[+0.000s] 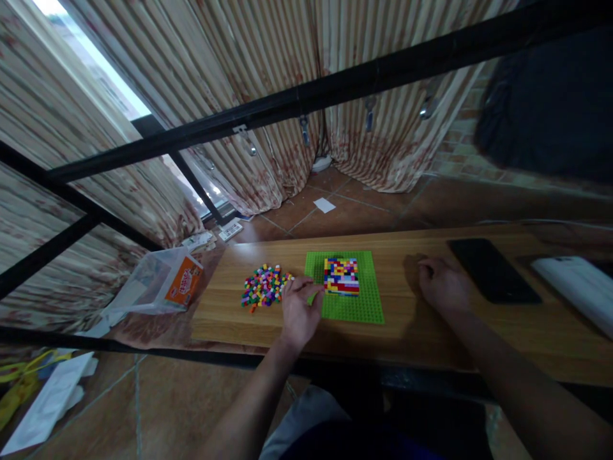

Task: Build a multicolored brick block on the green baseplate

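Note:
A green studded baseplate (373, 300) lies on the wooden table, carrying a rectangular block of multicoloured toy bricks (341, 276). My left hand (301, 310) reaches over the baseplate's left edge. Its thumb and index finger come together beside the block's left side; anything between them is too small to make out. Just left of this hand spreads a pile of loose small bricks (265, 286) in many colours. My right hand (440, 284) rests on the table to the right of the baseplate, its fingers curled in, with nothing visible in them.
Right of my right hand lies a black flat device (495, 271), with a white object (577, 287) beyond it. A clear plastic bin (160, 281) with an orange label stands off the table's left end. A dark metal bar (330, 96) with clips crosses before the curtains.

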`<state>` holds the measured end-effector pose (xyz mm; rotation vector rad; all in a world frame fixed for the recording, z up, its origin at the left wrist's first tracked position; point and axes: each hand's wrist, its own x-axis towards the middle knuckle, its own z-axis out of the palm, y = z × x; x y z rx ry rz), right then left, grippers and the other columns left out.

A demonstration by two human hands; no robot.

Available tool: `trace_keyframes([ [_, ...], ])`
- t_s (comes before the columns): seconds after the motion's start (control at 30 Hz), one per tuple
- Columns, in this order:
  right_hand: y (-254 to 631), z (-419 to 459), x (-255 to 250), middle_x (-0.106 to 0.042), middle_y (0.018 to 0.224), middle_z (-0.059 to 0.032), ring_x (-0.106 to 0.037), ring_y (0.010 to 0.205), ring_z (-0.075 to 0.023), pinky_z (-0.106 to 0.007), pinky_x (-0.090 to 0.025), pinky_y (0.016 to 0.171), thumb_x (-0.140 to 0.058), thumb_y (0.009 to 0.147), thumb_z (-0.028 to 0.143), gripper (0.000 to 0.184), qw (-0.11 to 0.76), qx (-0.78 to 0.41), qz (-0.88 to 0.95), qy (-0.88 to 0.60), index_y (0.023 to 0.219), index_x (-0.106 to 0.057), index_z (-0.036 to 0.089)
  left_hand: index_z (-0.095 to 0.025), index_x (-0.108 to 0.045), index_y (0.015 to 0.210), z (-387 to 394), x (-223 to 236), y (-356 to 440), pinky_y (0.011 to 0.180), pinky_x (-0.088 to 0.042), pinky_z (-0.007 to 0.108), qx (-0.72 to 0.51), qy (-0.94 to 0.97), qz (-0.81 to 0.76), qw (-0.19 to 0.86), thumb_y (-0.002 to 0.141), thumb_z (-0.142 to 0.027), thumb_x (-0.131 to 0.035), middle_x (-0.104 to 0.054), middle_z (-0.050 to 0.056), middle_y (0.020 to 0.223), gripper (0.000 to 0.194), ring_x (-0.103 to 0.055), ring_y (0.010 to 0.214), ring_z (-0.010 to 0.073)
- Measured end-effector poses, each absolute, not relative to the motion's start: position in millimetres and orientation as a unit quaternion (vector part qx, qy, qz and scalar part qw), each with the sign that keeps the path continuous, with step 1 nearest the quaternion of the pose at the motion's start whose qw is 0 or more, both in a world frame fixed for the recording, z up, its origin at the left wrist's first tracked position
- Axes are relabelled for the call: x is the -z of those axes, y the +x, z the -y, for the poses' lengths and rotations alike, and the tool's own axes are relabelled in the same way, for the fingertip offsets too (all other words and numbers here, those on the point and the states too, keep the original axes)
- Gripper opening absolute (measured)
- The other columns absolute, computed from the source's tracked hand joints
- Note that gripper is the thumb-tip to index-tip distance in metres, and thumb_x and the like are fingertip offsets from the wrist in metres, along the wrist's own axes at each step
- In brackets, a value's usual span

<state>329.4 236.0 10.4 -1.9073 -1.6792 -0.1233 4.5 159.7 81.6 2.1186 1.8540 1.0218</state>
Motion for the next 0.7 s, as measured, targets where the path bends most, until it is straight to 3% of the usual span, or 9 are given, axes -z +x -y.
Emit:
trace_keyframes([
  [0.43, 328.7, -235.6, -14.5, -0.069, 0.094, -0.0143, -0.064, 0.082, -0.0244, -0.035, -0.048, 0.073, -0.044, 0.09, 0.027, 0.031, 0.289, 0.035, 0.633, -0.717, 0.093, -0.073, 0.015, -0.031, -0.077, 0.081, -200.2, -83.6, 70.9, 0.099, -0.042, 0.042, -0.325, 0.731, -0.588, 0.119, 0.079, -0.023, -0.08, -0.072, -0.002, 0.104, 0.008, -0.061, 0.104, 0.0193],
  [0.7, 326.1, -233.9, -19.9, -0.07, 0.097, -0.0145, -0.065, 0.084, -0.0256, -0.036, -0.049, 0.073, -0.045, 0.088, 0.026, 0.03, 0.294, 0.024, 0.629, -0.72, 0.093, -0.073, 0.016, -0.03, -0.075, 0.081, -204.0, -80.1, 74.3, 0.098, -0.04, 0.045, -0.306, 0.73, -0.604, 0.098, 0.082, -0.023, -0.075, -0.071, -0.001, 0.104, 0.006, -0.058, 0.104, 0.0212],
])
